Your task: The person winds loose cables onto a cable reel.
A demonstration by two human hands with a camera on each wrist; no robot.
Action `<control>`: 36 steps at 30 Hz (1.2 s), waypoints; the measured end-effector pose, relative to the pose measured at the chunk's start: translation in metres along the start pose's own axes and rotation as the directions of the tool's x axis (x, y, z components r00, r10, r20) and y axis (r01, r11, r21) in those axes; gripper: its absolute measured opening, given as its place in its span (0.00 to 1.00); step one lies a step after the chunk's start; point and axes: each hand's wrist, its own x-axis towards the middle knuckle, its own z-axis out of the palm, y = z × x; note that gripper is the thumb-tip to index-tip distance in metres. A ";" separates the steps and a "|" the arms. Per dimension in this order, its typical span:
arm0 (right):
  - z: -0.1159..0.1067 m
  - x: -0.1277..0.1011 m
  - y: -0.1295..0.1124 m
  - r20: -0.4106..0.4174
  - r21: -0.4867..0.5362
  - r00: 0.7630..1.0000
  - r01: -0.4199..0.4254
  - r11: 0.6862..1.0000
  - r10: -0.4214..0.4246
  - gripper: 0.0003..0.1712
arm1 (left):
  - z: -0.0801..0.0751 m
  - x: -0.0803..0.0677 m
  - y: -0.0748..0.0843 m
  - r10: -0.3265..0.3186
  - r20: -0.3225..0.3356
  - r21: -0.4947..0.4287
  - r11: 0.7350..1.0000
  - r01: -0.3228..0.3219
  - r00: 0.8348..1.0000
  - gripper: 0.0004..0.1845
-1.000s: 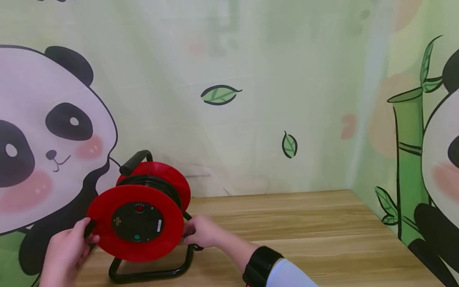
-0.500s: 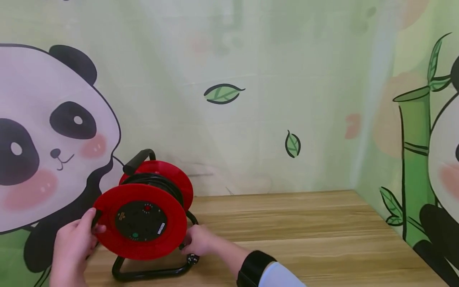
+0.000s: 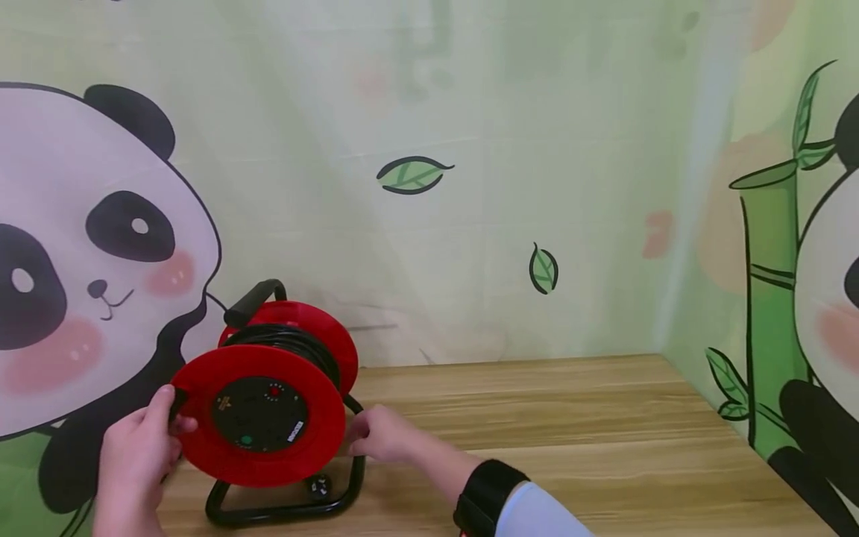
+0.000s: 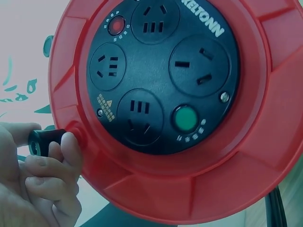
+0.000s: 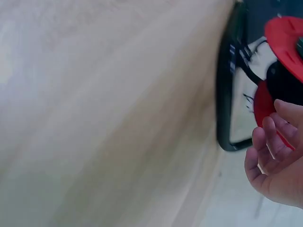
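Note:
A red cable reel (image 3: 194, 380) with black cable (image 3: 288, 337) wound between its two discs stands on a black tube frame (image 3: 282, 514). Its front disc carries a black socket panel (image 4: 147, 71) with a green button and a red one. At the disc's left edge, my left hand (image 3: 130, 462) pinches the black crank knob (image 4: 46, 142) between thumb and fingers. By the reel's right side is my right hand (image 3: 382, 434), its fingers loosely bent; the right wrist view shows nothing in them. Below the front disc, inside the frame, is the cable's black plug (image 3: 318, 486).
The reel's black carrying handle (image 3: 251, 302) rises at its top, close to the panda-print backdrop (image 3: 470, 186). A wooden tabletop (image 3: 537, 418) stretches to the right. A black band (image 3: 488, 496) is round my right wrist.
The front disc has turned slightly clockwise, with my left hand on the knob moving up. The plug has swung left from beside my right hand to below the disc; that hand's fingers have loosened.

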 end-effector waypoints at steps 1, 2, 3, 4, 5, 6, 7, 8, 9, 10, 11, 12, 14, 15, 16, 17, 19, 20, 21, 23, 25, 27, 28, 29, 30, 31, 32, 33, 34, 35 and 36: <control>-0.006 -0.002 0.000 -0.013 -0.009 1.000 0.005 1.000 -0.005 0.05 | 0.001 0.000 0.001 0.003 0.000 -0.006 1.000 -0.003 1.000 0.39; -0.013 -0.004 0.000 -0.023 -0.009 1.000 0.008 1.000 -0.008 0.06 | 0.002 -0.001 0.001 0.011 -0.001 -0.005 1.000 -0.011 1.000 0.39; -0.021 -0.006 0.000 -0.032 -0.020 0.999 0.011 1.000 -0.012 0.08 | 0.003 -0.001 0.002 0.021 -0.003 -0.001 1.000 -0.021 1.000 0.39; -0.028 -0.009 0.000 -0.040 -0.025 0.999 0.005 1.000 -0.006 0.09 | 0.004 -0.002 0.003 0.032 -0.007 0.006 0.999 -0.032 0.999 0.39; -0.036 -0.011 0.001 -0.048 -0.029 0.999 -0.003 1.000 0.002 0.11 | 0.005 -0.002 0.004 0.045 -0.014 0.018 0.999 -0.045 0.999 0.39; -0.043 -0.014 0.002 -0.053 -0.046 0.999 -0.004 0.999 0.002 0.12 | 0.006 -0.003 0.005 0.060 -0.021 0.034 0.998 -0.059 0.998 0.40; -0.051 -0.017 0.003 -0.061 -0.061 0.998 -0.003 0.998 -0.001 0.12 | 0.007 -0.003 0.005 0.078 -0.031 0.051 0.996 -0.076 0.996 0.40; -0.059 -0.020 0.004 -0.069 -0.071 0.998 0.003 0.997 -0.008 0.12 | 0.009 -0.003 0.006 0.096 -0.041 0.069 0.993 -0.093 0.995 0.40; -0.066 -0.024 0.006 -0.079 -0.085 0.997 0.011 0.996 -0.018 0.13 | 0.011 -0.004 0.007 0.114 -0.053 0.086 0.990 -0.109 0.992 0.40; -0.073 -0.028 0.007 -0.090 -0.100 0.996 0.013 0.995 -0.023 0.13 | 0.013 -0.004 0.008 0.137 -0.063 0.099 0.987 -0.130 0.989 0.39; -0.080 -0.033 0.008 -0.102 -0.123 0.994 0.023 0.992 -0.036 0.13 | 0.015 -0.004 0.008 0.154 -0.070 0.110 0.983 -0.145 0.986 0.39; -0.086 -0.038 0.009 -0.117 -0.155 0.992 0.031 0.987 -0.049 0.13 | 0.017 -0.005 0.009 0.170 -0.074 0.118 0.980 -0.160 0.983 0.39; -0.098 -0.049 0.012 -0.150 -0.224 0.986 0.040 0.974 -0.075 0.13 | 0.022 -0.006 0.010 0.194 -0.079 0.124 0.975 -0.184 0.978 0.38; -0.104 -0.055 0.014 -0.163 -0.253 0.983 0.036 0.967 -0.080 0.13 | 0.024 -0.006 0.011 0.208 -0.083 0.129 0.972 -0.197 0.975 0.37; -0.109 -0.061 0.015 -0.177 -0.283 0.980 0.033 0.959 -0.086 0.13 | 0.026 -0.007 0.012 0.225 -0.088 0.135 0.968 -0.212 0.970 0.37; -0.113 -0.066 0.017 -0.191 -0.305 0.977 0.030 0.952 -0.092 0.14 | 0.029 -0.008 0.013 0.236 -0.093 0.140 0.965 -0.222 0.967 0.36; -0.123 -0.078 0.019 -0.215 -0.325 0.972 0.020 0.946 -0.094 0.15 | 0.034 -0.010 0.015 0.274 -0.105 0.156 0.954 -0.256 0.956 0.34; -0.127 -0.083 0.021 -0.224 -0.326 0.970 0.016 0.945 -0.094 0.15 | 0.037 -0.012 0.017 0.294 -0.107 0.166 0.947 -0.275 0.950 0.33; -0.131 -0.089 0.023 -0.234 -0.330 0.968 0.012 0.944 -0.094 0.16 | 0.040 -0.014 0.018 0.313 -0.106 0.176 0.940 -0.292 0.944 0.32; -0.138 -0.100 0.026 -0.252 -0.338 0.963 0.007 0.941 -0.098 0.17 | 0.045 -0.018 0.020 0.348 -0.094 0.196 0.925 -0.326 0.933 0.30; -0.144 -0.111 0.031 -0.260 -0.354 0.961 0.000 0.935 -0.098 0.19 | 0.050 -0.022 0.022 0.383 -0.072 0.211 0.908 -0.361 0.921 0.29; -0.150 -0.123 0.035 -0.263 -0.372 0.961 -0.014 0.928 -0.090 0.21 | 0.056 -0.025 0.023 0.418 -0.054 0.225 0.890 -0.396 0.907 0.28; -0.153 -0.128 0.038 -0.261 -0.377 0.962 -0.021 0.926 -0.084 0.23 | 0.058 -0.027 0.023 0.438 -0.047 0.233 0.879 -0.417 0.898 0.27; -0.155 -0.134 0.040 -0.258 -0.383 0.963 -0.028 0.923 -0.078 0.24 | 0.061 -0.028 0.024 0.456 -0.041 0.240 0.868 -0.435 0.889 0.26; -0.158 -0.139 0.042 -0.255 -0.385 0.964 -0.031 0.922 -0.074 0.26 | 0.064 -0.030 0.024 0.474 -0.033 0.240 0.858 -0.454 0.880 0.26; -0.160 -0.145 0.044 -0.253 -0.386 0.965 -0.038 0.922 -0.066 0.28 | 0.067 -0.031 0.024 0.490 -0.025 0.240 0.849 -0.470 0.871 0.25; -0.162 -0.150 0.047 -0.253 -0.388 0.966 -0.045 0.921 -0.059 0.30 | 0.069 -0.032 0.024 0.508 -0.017 0.244 0.838 -0.489 0.861 0.24; -0.164 -0.155 0.049 -0.256 -0.390 0.965 -0.052 0.920 -0.054 0.32 | 0.072 -0.034 0.024 0.524 -0.009 0.247 0.827 -0.505 0.852 0.24; -0.166 -0.160 0.052 -0.262 -0.390 0.964 -0.060 0.919 -0.049 0.33 | 0.074 -0.035 0.024 0.534 0.002 0.247 0.819 -0.518 0.845 0.24; -0.167 -0.164 0.054 -0.270 -0.390 0.962 -0.074 0.918 -0.038 0.35 | 0.077 -0.037 0.025 0.542 0.014 0.246 0.812 -0.529 0.840 0.24; -0.169 -0.169 0.057 -0.281 -0.393 0.960 -0.097 0.914 -0.019 0.37 | 0.079 -0.038 0.025 0.550 0.027 0.245 0.806 -0.539 0.835 0.24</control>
